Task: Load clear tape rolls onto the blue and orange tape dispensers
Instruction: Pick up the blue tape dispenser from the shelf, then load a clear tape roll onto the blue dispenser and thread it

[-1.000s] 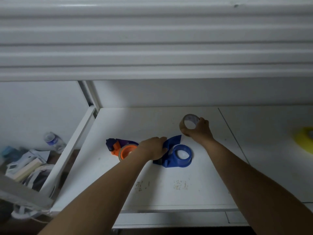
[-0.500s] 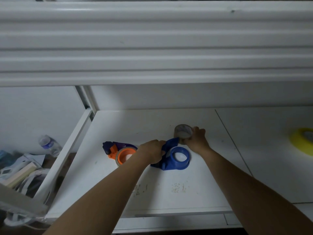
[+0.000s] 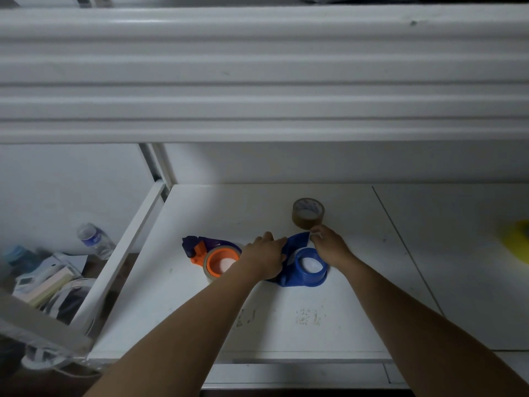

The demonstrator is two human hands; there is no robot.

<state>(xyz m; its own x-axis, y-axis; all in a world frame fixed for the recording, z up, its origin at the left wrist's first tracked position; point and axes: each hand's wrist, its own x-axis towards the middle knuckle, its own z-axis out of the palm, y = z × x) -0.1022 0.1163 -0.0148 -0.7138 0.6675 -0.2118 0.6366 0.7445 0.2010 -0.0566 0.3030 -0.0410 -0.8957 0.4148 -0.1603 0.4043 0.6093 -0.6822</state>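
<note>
Head view: a person's two bare arms reach across a white shelf [image 3: 177,310] beneath a ribbed white ledge. The left hand [image 3: 264,257] lies palm down, fingers curled over the handle end of the blue tape dispenser [image 3: 307,267], which rests flat on the shelf with its round hub empty and facing up. The right hand [image 3: 329,247] sits at the dispenser's far edge, fingertips [image 3: 313,234] pinched at the tip of the blue front plate; whether it grips the plate or only touches it cannot be told. Just beyond the right hand, a clear tape roll [image 3: 308,213] stands on the shelf, apart from the dispenser and free of both hands. Left of the left hand lies the orange tape dispenser [image 3: 213,257], with a roll already around its orange hub. At the right edge, a yellow roll [image 3: 518,243] shows only in part. Off the shelf to the left, a plastic bottle [image 3: 94,239] lies among clutter.
</note>
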